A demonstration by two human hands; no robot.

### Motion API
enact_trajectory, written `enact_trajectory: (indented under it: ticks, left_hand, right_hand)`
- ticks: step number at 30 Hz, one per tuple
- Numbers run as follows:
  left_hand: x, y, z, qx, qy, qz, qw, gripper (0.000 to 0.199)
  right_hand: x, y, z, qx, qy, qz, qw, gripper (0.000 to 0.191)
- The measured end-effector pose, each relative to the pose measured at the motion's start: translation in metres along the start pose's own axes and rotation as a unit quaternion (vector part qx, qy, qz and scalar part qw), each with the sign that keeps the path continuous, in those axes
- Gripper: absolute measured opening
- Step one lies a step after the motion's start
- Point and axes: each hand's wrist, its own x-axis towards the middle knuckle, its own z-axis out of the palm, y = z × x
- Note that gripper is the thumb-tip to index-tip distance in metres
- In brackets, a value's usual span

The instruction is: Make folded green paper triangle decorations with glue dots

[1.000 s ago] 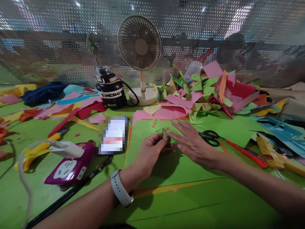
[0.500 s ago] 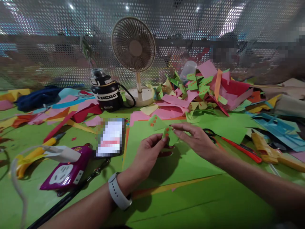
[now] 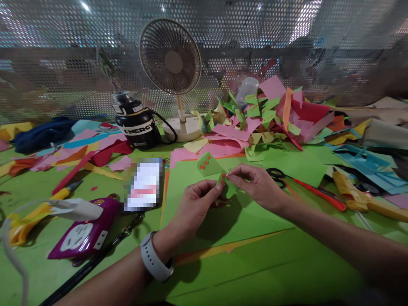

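My left hand (image 3: 198, 205), with a pale watch strap on its wrist, pinches a small folded piece of green paper (image 3: 230, 190) above the large green sheet (image 3: 255, 225). Orange squares show on the small piece near my thumb. My right hand (image 3: 255, 183) meets it from the right, thumb and forefinger closed at its upper edge beside an orange square. Whether those fingertips also hold a loose square is too small to tell. Just behind lies another folded green paper with orange squares (image 3: 208, 165), partly raised off the sheet.
Behind stand a fan (image 3: 174, 63), a black bottle (image 3: 138, 127) and a heap of coloured paper (image 3: 236, 131). To the left lie a phone (image 3: 145, 185), a purple case (image 3: 86, 229) and a white plug (image 3: 76, 209). Scissors (image 3: 276, 176) and a red-handled cutter (image 3: 320, 194) lie right.
My right hand's fingers have curled from loosely stretched into a pinch at the green paper's edge. My left hand keeps its hold. The whole view has shifted slightly.
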Motion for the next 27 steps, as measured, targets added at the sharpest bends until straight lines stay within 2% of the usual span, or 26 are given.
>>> enact_trajectory:
  ticks: [6,12,20,23,27]
  left_hand:
    - [0.000,-0.002,-0.002,0.025,-0.003,0.011,1.000,0.023]
    - [0.001,-0.002,-0.002,0.006,0.005,0.010,1.000,0.027]
    - [0.002,-0.001,-0.003,0.063,0.013,0.057,0.996,0.028]
    - [0.002,0.002,-0.003,0.038,0.008,0.043,0.998,0.026]
    - [0.001,0.003,-0.003,-0.014,-0.030,-0.006,0.999,0.028]
  right_hand:
    - [-0.001,0.000,0.001,0.011,-0.001,-0.002,1.000,0.027]
    - [-0.001,-0.001,0.001,0.008,0.003,-0.004,1.000,0.025]
    - [-0.001,-0.006,0.003,0.017,-0.023,-0.001,1.000,0.025]
    - [0.000,-0.009,0.000,0.011,-0.015,0.000,1.000,0.024]
    - [0.003,-0.011,-0.009,0.011,0.002,0.008,1.000,0.023]
